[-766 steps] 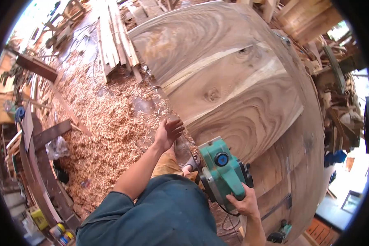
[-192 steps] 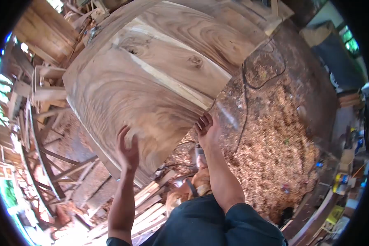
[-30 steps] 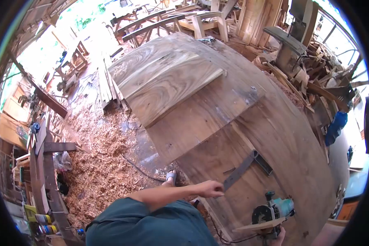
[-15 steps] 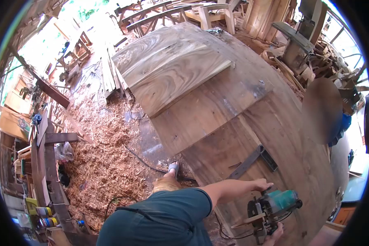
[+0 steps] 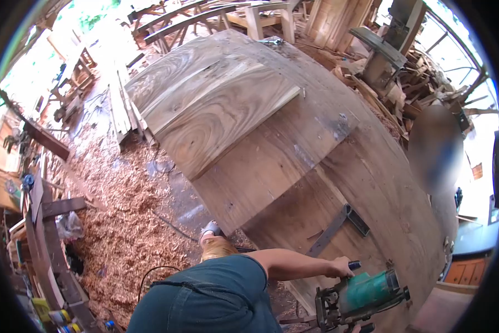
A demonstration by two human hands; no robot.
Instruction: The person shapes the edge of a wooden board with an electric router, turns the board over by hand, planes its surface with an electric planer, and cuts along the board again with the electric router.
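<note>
A green router (image 5: 366, 294) with black handles is at the lower right, over the wooden boards. My left hand (image 5: 341, 267) is closed around its far black handle (image 5: 354, 265). My right hand (image 5: 361, 328) is at the bottom edge, mostly cut off, by the router's near black handle; the little that shows appears closed on it. The router's dark metal base (image 5: 327, 311) faces left, partly out of frame. I cannot tell whether it touches the wood. Beyond my left hand, a metal try square (image 5: 333, 230) lies on the board.
Wide wood slabs (image 5: 227, 116) lie stacked and overlapping on the large work surface. Curly shavings (image 5: 133, 222) cover the floor at left, with a dark cord (image 5: 174, 226) across it. A blurred person (image 5: 435, 150) is at the right. Offcuts (image 5: 427, 83) are heaped behind.
My view has shifted, so the boards sit further left. The router now looks larger and lower in view, with both hands staying at it. My right hand has slipped mostly below the frame.
</note>
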